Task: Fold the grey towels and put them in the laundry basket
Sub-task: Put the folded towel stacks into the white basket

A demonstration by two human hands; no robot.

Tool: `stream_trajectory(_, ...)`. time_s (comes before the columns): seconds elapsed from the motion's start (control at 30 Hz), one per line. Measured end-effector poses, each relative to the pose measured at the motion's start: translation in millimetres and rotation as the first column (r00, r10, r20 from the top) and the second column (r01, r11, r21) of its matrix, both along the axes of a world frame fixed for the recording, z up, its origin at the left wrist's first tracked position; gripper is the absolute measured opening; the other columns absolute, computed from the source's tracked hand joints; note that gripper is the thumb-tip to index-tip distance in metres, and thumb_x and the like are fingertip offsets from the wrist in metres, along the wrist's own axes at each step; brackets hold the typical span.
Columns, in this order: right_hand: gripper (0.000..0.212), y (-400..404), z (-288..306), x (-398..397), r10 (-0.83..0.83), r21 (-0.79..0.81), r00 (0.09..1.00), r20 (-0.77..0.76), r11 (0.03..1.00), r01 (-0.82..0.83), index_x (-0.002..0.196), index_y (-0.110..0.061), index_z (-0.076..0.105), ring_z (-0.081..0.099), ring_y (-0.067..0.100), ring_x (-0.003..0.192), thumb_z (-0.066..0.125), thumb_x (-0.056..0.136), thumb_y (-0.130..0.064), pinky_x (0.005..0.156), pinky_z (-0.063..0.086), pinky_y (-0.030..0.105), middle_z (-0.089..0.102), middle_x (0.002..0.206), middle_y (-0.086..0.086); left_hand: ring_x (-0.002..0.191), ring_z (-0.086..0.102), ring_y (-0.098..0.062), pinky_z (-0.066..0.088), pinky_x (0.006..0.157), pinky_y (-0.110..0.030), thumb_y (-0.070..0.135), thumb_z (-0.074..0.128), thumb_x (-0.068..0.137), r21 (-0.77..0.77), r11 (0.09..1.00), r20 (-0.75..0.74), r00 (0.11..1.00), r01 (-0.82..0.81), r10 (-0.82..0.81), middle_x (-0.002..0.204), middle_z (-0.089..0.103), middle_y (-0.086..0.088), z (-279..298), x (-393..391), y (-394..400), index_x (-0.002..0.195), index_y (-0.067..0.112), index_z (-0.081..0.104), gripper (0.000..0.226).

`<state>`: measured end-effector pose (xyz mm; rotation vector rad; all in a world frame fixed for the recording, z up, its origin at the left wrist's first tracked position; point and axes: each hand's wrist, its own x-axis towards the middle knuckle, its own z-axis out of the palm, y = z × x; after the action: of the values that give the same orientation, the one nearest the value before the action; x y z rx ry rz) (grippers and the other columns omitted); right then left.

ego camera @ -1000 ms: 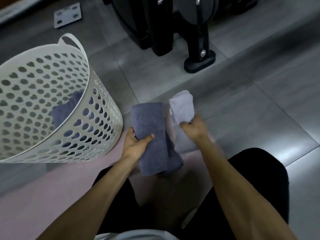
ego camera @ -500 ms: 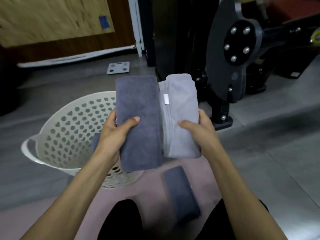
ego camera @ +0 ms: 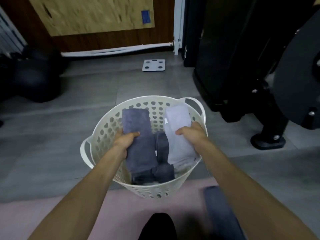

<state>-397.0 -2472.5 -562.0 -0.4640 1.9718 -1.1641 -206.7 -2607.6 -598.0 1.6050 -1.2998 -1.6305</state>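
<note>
i am well into the putting-away part. my left hand (ego camera: 125,142) grips a folded dark grey towel (ego camera: 138,141), thumb on top and fingers curled under it, and my right hand (ego camera: 190,134) grips a folded light grey towel (ego camera: 180,135) the same way. both towels hang over the open mouth of the white laundry basket (ego camera: 103,132), their lower ends dipping inside the rim. at least one more dark folded towel (ego camera: 163,163) already lies in the bottom of the basket, between the two i hold. by my reckoning those are done, and the two in my hands only need letting go.

what is left: one more dark grey towel on the mat (ego camera: 223,215) lies folded on the pink mat (ego camera: 52,213) by my right forearm, well apart from the basket. i judge it needs carrying over next. whether other towels wait out of view i cannot tell.

compared with half a second ago, the two towels were held up high, side by side and touching, in front of the basket and the black exercise machine (ego camera: 259,66). now they are lower and spread apart, right over the basket opening, and the basket sits in the middle of my view rather than off to the left. a second ago i was just picking them up from the mat with the basket off on my left.
</note>
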Motion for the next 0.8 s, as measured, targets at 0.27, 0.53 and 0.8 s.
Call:
stream_trajectory(0.27, 0.045, -55, -68, -1, -0.086, 0.32, 0.99, 0.11, 0.946, 0.046, 0.119, -0.005, 0.056, 0.058, 0.028, 0.1, 0.07, 0.079, -0.019, 0.073, 0.043, 0.031, 0.06, 0.117, 0.009, 0.092, 0.065, -0.03, 0.055, 0.078, -0.042, 0.017, 0.074, 0.075, 0.284, 0.956, 0.097, 0.991, 0.065, -0.096, 0.107, 0.068, -0.01, -84, -4, -52, 0.113, 0.011, 0.063, 0.04)
stream_trajectory(0.53, 0.016, -82, -99, -12, -0.08, 0.336, 0.984, 0.157, 0.941, 0.023, 0.09, -0.015, 0.052, 0.049, 0.017, 0.075, 0.066, 0.082, -0.013, 0.075, 0.042, 0.031, 0.052, 0.084, 0.0, 0.148, -0.001, -0.036, 0.017, 0.117, -0.044, 0.045, 0.07, 0.08, 0.059, 0.676, 0.751, 0.413, 0.734, -0.514, 0.161, -0.009, -0.015, -148, -12, -69, 0.152, 0.023, -0.014, 0.112)
stream_trajectory(0.8, 0.028, -107, -130, -6, -0.166, 0.233, 0.969, 0.185, 0.965, 0.121, 0.102, -0.014, 0.059, 0.056, 0.015, 0.079, 0.066, 0.075, -0.015, 0.062, 0.043, 0.027, 0.061, 0.089, -0.002, 0.146, -0.015, -0.04, 0.009, 0.118, -0.05, 0.069, 0.072, 0.065, 0.297, 0.304, 0.859, -0.115, 0.905, -0.499, 0.156, -0.03, -0.013, -176, -25, -81, 0.15, 0.016, -0.024, 0.138)
